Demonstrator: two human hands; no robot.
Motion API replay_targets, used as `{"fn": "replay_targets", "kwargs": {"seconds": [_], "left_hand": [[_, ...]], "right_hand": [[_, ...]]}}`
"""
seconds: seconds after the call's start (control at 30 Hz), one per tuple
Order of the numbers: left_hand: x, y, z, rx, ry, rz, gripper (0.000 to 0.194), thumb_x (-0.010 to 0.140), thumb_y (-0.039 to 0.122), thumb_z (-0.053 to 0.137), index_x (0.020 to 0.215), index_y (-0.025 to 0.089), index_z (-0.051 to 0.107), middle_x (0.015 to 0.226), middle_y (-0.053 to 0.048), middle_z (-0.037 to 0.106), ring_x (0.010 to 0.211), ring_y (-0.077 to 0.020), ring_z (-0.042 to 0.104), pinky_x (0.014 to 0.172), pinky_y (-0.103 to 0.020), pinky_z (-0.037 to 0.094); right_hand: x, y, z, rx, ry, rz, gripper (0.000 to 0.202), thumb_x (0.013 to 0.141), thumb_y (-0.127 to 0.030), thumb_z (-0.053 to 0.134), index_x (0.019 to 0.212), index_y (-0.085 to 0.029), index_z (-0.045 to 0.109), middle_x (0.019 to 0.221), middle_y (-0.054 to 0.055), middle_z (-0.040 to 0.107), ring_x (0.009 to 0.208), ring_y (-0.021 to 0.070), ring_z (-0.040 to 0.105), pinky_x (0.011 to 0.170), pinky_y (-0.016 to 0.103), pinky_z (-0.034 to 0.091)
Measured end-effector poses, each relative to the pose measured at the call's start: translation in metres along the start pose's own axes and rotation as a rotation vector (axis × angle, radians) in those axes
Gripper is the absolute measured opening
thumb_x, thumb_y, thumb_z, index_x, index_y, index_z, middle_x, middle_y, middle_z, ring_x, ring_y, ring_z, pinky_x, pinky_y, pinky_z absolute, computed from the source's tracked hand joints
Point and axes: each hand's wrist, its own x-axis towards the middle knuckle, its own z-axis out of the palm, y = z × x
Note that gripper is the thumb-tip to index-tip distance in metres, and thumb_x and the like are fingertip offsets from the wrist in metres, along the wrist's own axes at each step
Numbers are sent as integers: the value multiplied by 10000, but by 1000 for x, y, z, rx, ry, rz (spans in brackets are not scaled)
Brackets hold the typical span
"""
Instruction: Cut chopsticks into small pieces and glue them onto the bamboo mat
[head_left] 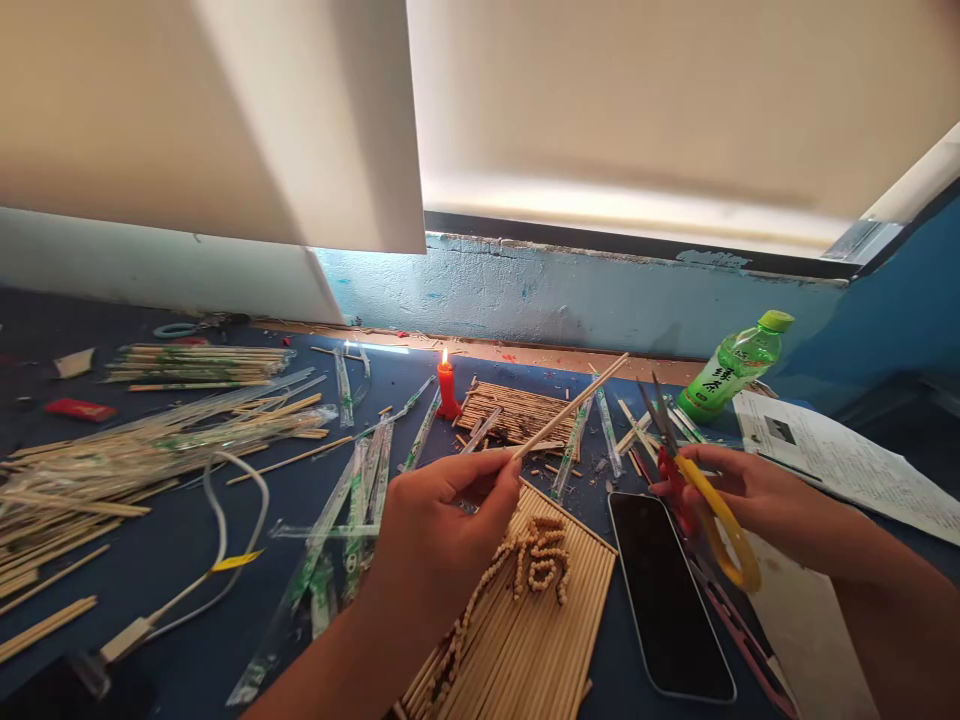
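My left hand (pixel 450 520) pinches the lower end of a thin wooden stick (pixel 574 408), which points up and to the right. Over on the right, my right hand (pixel 727 490) holds scissors (pixel 712 500) with yellow and red handles, their blades slightly apart and pointing up. Below my left hand lies a panel of sticks side by side (pixel 540 640), with a raised pattern of small beads or stick pieces (pixel 544 560) on it. A lit red candle (pixel 447 388) stands behind, beside a smaller panel of dark-marked sticks (pixel 517 412).
A black phone (pixel 671 600) lies by the panel. Farther right are a green bottle (pixel 735 368) and printed paper (pixel 862 465). Loose sticks and wrappers (pixel 172 430) cover the left side, near a white cable (pixel 262 500). A blue wall (pixel 510 290) bounds the back.
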Motion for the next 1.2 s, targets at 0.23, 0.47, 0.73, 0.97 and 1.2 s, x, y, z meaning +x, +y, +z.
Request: {"fn": "replay_targets", "kwargs": {"seconds": [0.23, 0.47, 0.73, 0.97, 1.2], "left_hand": [[-1, -2, 0, 19, 35, 34, 124, 851, 247, 710, 938, 215, 792, 765, -2, 797, 664, -172, 743, 597, -273, 611], [-2, -5, 2, 110, 127, 182, 120, 845, 217, 722, 946, 226, 785, 851, 11, 803, 693, -150, 742, 684, -281, 624], [-6, -6, 4, 145, 173, 271, 170, 821, 165, 728, 958, 238, 798, 861, 29, 802, 716, -124, 744, 741, -221, 610], [-10, -5, 7, 164, 142, 317, 137, 819, 158, 722, 918, 213, 799, 861, 14, 806, 715, -135, 750, 747, -226, 606], [-11, -5, 9, 170, 121, 363, 140, 832, 146, 708, 929, 210, 785, 847, 24, 803, 690, -117, 743, 682, -202, 585]], "right_hand": [[-1, -2, 8, 181, -49, -205, 419, 931, -459, 647, 1291, -261, 567, 1003, 124, 709, 858, 249, 699, 778, 381, 596], [-29, -5, 44, 311, -407, -311, 547, 866, -535, 690, 1368, -366, 552, 1082, 83, 668, 947, 260, 696, 784, 388, 598], [-25, -36, 65, 62, -354, -16, 420, 859, -481, 722, 1205, -257, 640, 1001, 63, 652, 953, 241, 634, 819, 331, 545], [-19, -17, 81, 158, -345, -42, 380, 874, -479, 720, 1137, -240, 585, 1017, 30, 572, 906, 180, 520, 811, 282, 473], [-18, -38, 94, 128, -300, -30, 231, 887, -283, 715, 1018, -226, 534, 891, -29, 517, 728, 104, 445, 632, 180, 395]]}}
